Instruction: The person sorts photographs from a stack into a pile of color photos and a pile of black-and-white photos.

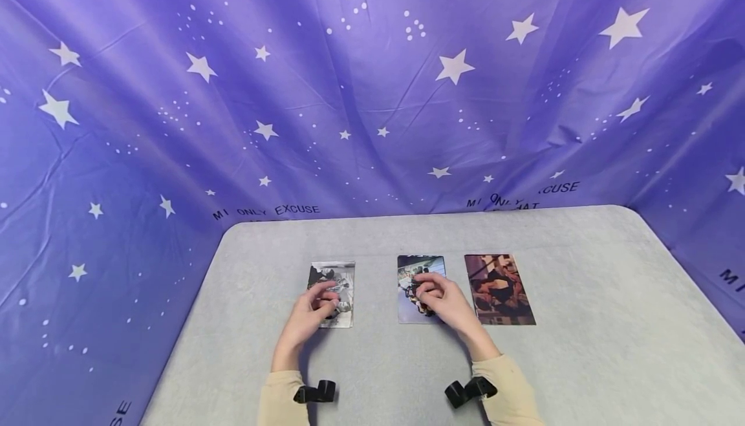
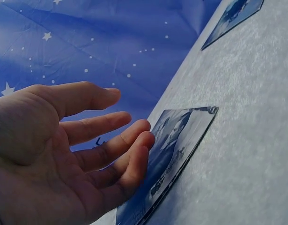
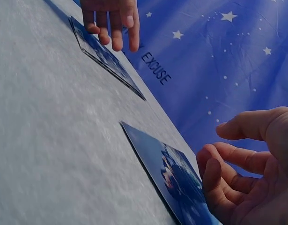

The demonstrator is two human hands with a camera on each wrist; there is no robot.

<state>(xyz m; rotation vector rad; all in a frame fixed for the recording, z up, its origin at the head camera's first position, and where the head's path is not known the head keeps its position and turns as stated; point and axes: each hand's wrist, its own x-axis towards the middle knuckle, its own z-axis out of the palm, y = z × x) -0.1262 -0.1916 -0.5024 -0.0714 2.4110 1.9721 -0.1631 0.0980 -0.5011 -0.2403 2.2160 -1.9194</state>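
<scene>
Over a small stack of black-and-white photo prints [image 1: 346,284] my left hand [image 1: 311,313] hovers with relaxed, slightly bent fingers. In the left wrist view nothing lies between that thumb and the fingers; whether the fingertips touch the top print [image 2: 174,136] I cannot tell. My right hand [image 1: 448,303] is above the middle colour photo print [image 1: 410,309], its fingers loosely bent and holding nothing in the right wrist view. Part of that print [image 3: 158,164] is hidden by the hand. To its right lies a dark reddish-brown photo print [image 1: 502,289].
All the prints lie on a pale grey cloth-like tabletop [image 1: 372,361] with rounded far corners. Behind and at both sides hangs a purple curtain [image 1: 361,90] with white stars and lettering. Black wrist devices [image 1: 317,392] sit at the beige sleeves [image 1: 509,390].
</scene>
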